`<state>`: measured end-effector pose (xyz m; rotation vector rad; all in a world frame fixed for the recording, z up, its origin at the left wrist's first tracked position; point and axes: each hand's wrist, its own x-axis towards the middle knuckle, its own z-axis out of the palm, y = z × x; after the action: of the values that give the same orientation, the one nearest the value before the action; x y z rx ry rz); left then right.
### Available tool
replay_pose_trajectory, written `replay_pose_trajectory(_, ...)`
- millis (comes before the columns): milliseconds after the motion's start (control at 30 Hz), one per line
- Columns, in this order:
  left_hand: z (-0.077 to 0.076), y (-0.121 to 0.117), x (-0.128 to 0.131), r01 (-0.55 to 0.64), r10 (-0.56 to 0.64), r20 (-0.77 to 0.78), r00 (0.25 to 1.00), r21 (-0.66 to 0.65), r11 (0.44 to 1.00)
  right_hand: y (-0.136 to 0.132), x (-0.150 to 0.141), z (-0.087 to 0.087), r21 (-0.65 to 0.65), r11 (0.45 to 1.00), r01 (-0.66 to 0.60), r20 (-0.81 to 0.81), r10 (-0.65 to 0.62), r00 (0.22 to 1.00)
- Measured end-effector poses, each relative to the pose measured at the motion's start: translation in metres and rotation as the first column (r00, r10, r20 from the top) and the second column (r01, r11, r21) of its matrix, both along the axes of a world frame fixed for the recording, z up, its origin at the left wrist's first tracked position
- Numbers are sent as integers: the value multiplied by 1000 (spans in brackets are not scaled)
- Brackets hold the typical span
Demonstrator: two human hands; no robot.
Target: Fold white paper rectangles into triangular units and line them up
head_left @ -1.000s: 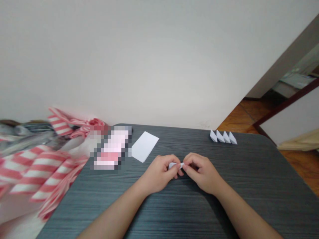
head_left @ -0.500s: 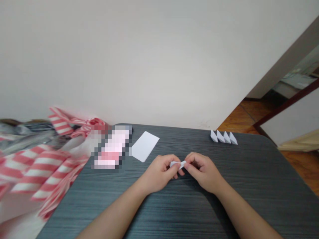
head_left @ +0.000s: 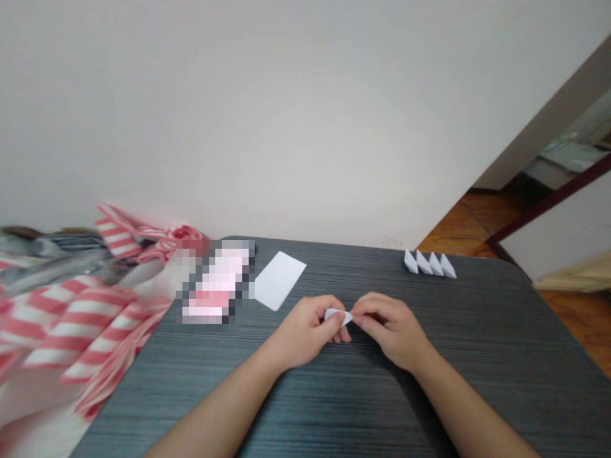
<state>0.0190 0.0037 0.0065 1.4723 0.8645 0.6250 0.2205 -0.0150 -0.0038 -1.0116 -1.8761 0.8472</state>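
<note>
Between my hands, just above the middle of the table, is a small folded piece of white paper (head_left: 346,317). My left hand (head_left: 312,331) pinches its left part between thumb and fingers, hiding some of it. The thumb and forefinger of my right hand (head_left: 389,327) close on the pointed right tip. Farther back to the left lies flat white paper (head_left: 280,280), perhaps a thin stack. Several folded white paper pieces (head_left: 429,263) with pointed tops stand in a row at the back right.
The dark wood-grain table (head_left: 305,407) meets a pale wall (head_left: 305,127) at the back. A pixelated pink and dark rectangle (head_left: 217,280) lies at the table's left edge. Red-and-white striped cloth (head_left: 86,318) is heaped beyond that edge. To the right are a wooden floor (head_left: 458,222) and a doorway.
My right thumb and fingers have shifted slightly at the paper's right end, which now looks narrowed to a point. My left hand keeps its grip nearly unmoved.
</note>
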Motion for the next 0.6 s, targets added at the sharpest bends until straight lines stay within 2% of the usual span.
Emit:
replay_pose_trajectory(200,-1,0,-1,7,-7,-8,1000,-9,1000,1,1,1,45,998,-46,15,45,999)
replay_pose_trajectory(600,0,1,0,7,-7,-11,1000,-11,1000,1,3,2,88,995,-54,82,46,996)
